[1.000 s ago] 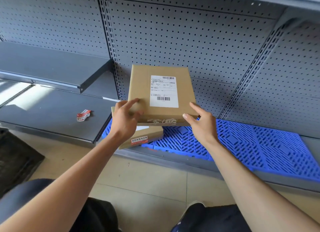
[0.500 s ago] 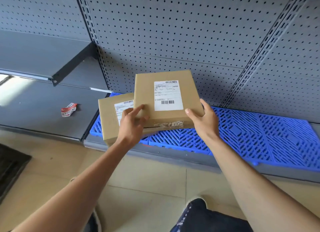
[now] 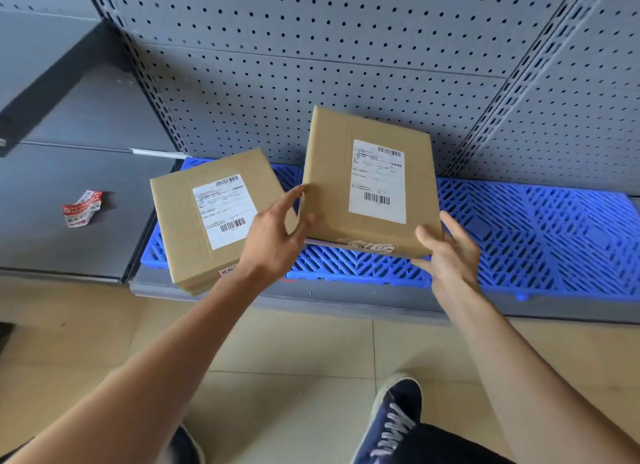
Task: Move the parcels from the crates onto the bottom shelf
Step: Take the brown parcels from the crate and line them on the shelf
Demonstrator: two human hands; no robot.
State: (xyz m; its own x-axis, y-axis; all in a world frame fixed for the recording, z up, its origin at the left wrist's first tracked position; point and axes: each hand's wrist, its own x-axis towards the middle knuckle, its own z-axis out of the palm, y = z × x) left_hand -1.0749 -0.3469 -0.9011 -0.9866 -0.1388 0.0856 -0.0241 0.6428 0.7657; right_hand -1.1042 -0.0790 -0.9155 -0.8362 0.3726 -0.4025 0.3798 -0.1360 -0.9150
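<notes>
Parcel [image 3: 370, 183] | both hands [image 3: 277, 241] grip its near corners | second parcel [image 3: 214, 214] on blue mat [image 3: 536, 235]

Bright, even daylight is filling the scene, coming from the left. The blue slatted plastic mat [image 3: 519, 231] is glowing saturated. The two brown cardboard parcels are casting only soft, short shadows. The grey perforated metal back panel [image 3: 311, 47] is bowing at the frame edges from wide-angle distortion. The crumpled red-and-white label [image 3: 82, 209] is looking slightly smeared, its print unreadable.
</notes>
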